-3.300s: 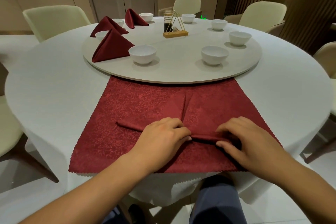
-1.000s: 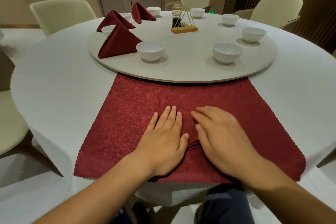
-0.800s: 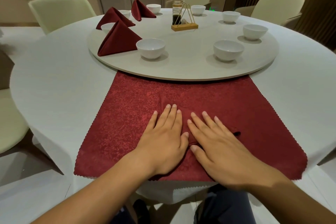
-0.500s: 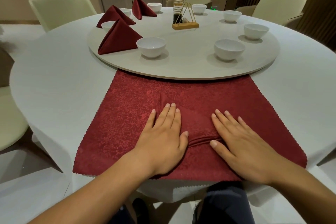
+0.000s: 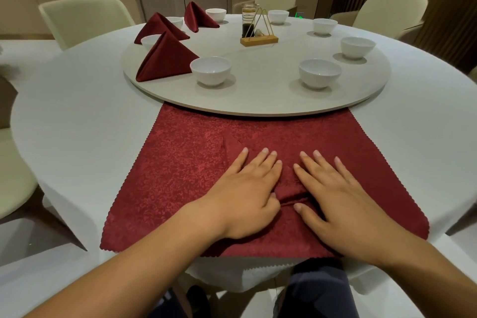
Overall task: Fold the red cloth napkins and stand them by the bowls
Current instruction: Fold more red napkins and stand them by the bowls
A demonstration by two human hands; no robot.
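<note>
So the big red napkin (image 5: pixel 180 175) is spread out flat on the white tablecloth (image 5: pixel 77 111) at the near edge of the round table, with its far edge right up against the near rim of the turntable (image 5: pixel 258 104). Both hands are palm-down on it around the middle. The left hand (image 5: pixel 245 196) and right hand (image 5: pixel 340 204) sit side by side, fingers straight and a bit fanned, just pressing the cloth, not gripping anything. Between the two thumbs the fabric is bunched into a small ridge (image 5: pixel 290 192), and a faint crease shows just left of the left fingertips. Up on the turntable's left side, the nearest folded napkin (image 5: pixel 165 59) stands like a little tent just left of a white bowl (image 5: pixel 210 70). The second folded napkin (image 5: pixel 157 26) and third folded napkin (image 5: pixel 198 19) stand further back by other bowls. Another bowl (image 5: pixel 319 73) sits on the near right, with more along the right and far side. A gold wire condiment stand (image 5: pixel 259 33) is near the far middle, and pale chairs (image 5: pixel 85 18) ring the table.
</note>
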